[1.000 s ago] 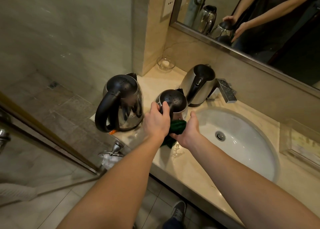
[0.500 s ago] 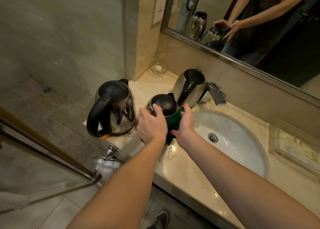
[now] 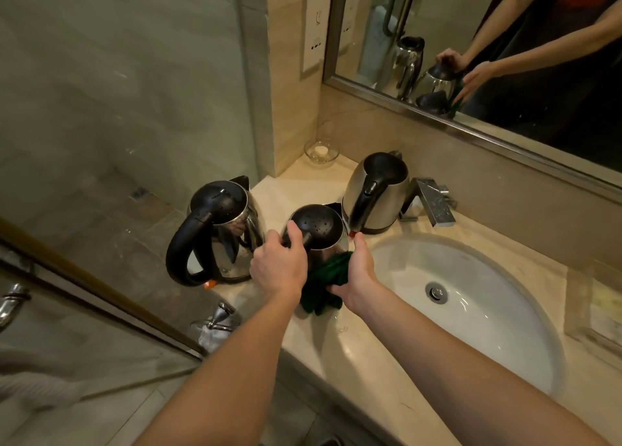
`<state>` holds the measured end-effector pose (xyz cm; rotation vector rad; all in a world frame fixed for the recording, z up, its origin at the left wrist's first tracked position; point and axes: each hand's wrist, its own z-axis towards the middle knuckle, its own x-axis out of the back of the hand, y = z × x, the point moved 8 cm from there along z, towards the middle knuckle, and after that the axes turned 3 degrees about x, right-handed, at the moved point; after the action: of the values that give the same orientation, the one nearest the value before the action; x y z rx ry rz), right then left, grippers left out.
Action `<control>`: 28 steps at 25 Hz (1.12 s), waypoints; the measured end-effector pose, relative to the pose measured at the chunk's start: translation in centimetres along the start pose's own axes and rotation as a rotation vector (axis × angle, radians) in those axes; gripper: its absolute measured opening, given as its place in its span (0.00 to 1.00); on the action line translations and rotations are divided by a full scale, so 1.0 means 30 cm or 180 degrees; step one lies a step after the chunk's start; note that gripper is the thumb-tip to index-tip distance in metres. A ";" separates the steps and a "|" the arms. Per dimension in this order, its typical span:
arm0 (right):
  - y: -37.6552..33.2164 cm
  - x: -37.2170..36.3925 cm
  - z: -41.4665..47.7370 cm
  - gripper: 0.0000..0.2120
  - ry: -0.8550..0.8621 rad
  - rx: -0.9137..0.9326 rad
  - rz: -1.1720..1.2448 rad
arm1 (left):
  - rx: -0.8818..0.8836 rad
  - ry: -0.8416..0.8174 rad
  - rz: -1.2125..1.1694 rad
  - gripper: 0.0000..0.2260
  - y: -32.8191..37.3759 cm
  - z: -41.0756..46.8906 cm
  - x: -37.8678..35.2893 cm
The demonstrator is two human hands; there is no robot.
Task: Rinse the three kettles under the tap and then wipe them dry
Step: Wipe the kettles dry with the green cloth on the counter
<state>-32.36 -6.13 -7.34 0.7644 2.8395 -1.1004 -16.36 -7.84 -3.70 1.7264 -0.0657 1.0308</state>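
Observation:
Three steel kettles with black lids stand on the beige counter left of the sink. The middle kettle has water drops on its lid. My left hand grips its black handle. My right hand presses a dark green cloth against that kettle's lower right side. The large kettle with a big looped handle stands at the counter's left end. The third kettle stands at the back beside the tap.
A white oval sink with a metal drain lies to the right. A small glass dish sits in the back corner. A mirror runs along the wall above. A clear tray is at the far right. A glass shower door is on the left.
My right hand has slid the green cloth down the kettle's right side after lifting it higher half a second ago. My left hand stays on the handle. The view has shifted slightly.

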 end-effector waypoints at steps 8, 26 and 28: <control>-0.043 0.020 0.027 0.26 -0.0100 0.0429 -0.0442 | -0.0148 -0.0158 0.0011 0.24 0.015 0.015 0.008; -0.037 0.107 0.062 0.20 -0.0070 0.0601 -0.0468 | -0.0715 -0.0579 -0.0205 0.23 0.026 0.097 -0.040; -0.042 0.107 0.051 0.21 -0.0128 0.0726 -0.0463 | -0.0870 -0.0682 -0.0255 0.25 0.029 0.112 -0.047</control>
<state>-36.02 -6.49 -8.26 0.5418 2.8062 -1.4609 -15.67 -11.51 -4.16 1.5689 -0.2604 0.7383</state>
